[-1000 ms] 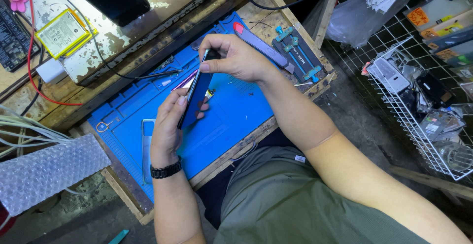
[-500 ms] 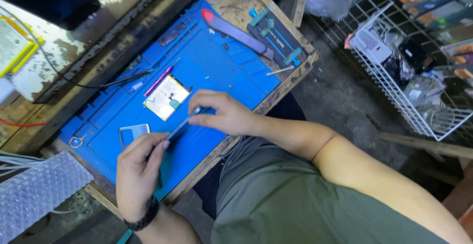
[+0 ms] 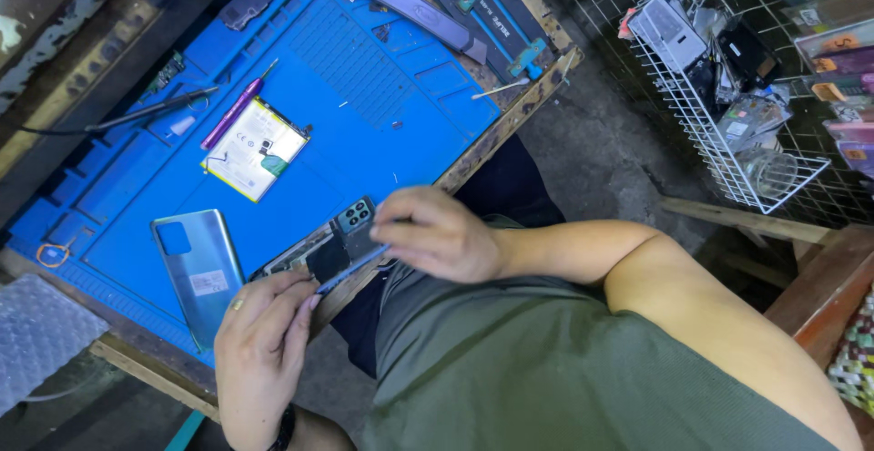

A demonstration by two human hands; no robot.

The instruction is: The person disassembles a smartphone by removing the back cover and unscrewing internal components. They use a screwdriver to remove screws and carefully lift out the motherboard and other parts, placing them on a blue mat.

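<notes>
An opened phone body (image 3: 332, 246) with its inner boards and camera block showing lies across the near edge of the blue work mat (image 3: 364, 114). My left hand (image 3: 264, 342) grips its lower end, and my right hand (image 3: 437, 233) holds the camera end. On the mat to the left rests the phone's pale blue back cover (image 3: 196, 269). A flat white battery (image 3: 255, 149) lies further up, beside a purple screwdriver (image 3: 235, 107).
A black probe with a cable (image 3: 150, 112) crosses the mat's far left. Long grey and blue tools (image 3: 455, 5) lie at the far bench edge. A white wire basket (image 3: 719, 105) of parts stands to the right. Bubble wrap (image 3: 41, 333) lies at bottom left.
The phone has come down from upright over the mat to the near bench edge, both hands still on it. The view has shifted, now showing the battery and back cover on the mat.
</notes>
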